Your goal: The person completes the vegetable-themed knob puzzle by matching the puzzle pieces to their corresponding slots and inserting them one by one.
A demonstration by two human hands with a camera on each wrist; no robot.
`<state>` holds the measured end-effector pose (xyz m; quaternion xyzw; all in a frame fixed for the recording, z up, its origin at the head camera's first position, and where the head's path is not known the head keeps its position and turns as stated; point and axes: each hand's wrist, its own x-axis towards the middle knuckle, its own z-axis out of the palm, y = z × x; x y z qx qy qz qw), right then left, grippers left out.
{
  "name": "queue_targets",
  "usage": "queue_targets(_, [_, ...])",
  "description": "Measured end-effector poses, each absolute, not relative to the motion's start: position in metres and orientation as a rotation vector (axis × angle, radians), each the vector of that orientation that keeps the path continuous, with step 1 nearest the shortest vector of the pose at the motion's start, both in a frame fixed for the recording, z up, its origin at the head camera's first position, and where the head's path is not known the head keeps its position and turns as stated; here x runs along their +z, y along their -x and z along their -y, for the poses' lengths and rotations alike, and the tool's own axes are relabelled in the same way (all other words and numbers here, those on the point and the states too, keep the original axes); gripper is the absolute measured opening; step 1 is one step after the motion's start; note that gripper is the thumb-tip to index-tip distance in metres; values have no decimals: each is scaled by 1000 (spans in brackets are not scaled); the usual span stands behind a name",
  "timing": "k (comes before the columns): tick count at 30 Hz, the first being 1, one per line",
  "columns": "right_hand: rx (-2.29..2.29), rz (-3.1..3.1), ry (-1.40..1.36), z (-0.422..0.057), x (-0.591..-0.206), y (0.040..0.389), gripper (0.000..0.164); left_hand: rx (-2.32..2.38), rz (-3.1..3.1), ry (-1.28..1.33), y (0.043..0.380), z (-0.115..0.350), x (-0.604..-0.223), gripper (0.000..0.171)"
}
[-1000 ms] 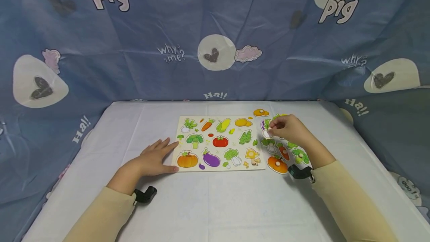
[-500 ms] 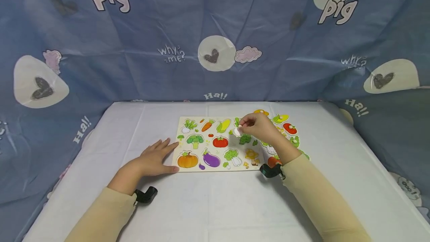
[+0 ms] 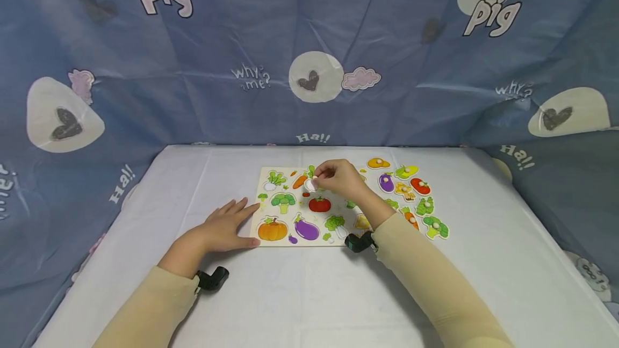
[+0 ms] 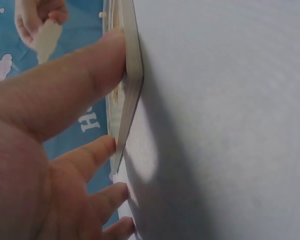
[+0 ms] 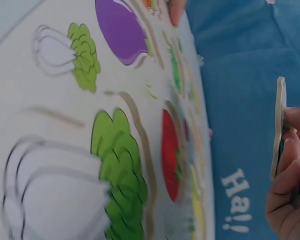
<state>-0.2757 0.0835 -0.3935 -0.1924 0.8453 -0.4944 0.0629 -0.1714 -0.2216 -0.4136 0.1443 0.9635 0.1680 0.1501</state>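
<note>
A wooden puzzle board (image 3: 290,243) printed with vegetables lies flat on the table. My right hand (image 3: 338,179) pinches a white radish puzzle piece (image 3: 310,185) with green leaves above the upper middle of the board. In the right wrist view the radish piece (image 5: 278,127) shows edge-on, raised off the board. My left hand (image 3: 224,227) rests at the board's left edge with fingers spread, thumb and fingertips touching it. The thumb (image 4: 97,65) lies on the board's edge (image 4: 133,60) in the left wrist view. The board's radish picture (image 3: 273,181) sits at its upper left.
Several knobbed vegetable pieces lie right of the board, among them a potato piece (image 3: 379,163), eggplant piece (image 3: 386,182), tomato piece (image 3: 420,186) and broccoli piece (image 3: 436,226). My right forearm covers part of the board and some pieces. A blue patterned cloth (image 3: 251,117) hangs behind the table.
My right hand has carried the radish piece leftward from the loose pieces to above the board's upper middle. The left hand has stayed on the board's left edge.
</note>
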Motion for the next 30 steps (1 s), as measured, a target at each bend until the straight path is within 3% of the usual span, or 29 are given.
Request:
queue_targets(16, [-1611, -2384, 517, -26, -413, 300, 12, 471, -2760, -420, 173, 221, -415, 96])
queue_targets(30, [-1392, -2504, 491, 2, -414, 310, 12, 478, -2756, -403, 174, 223, -417, 96])
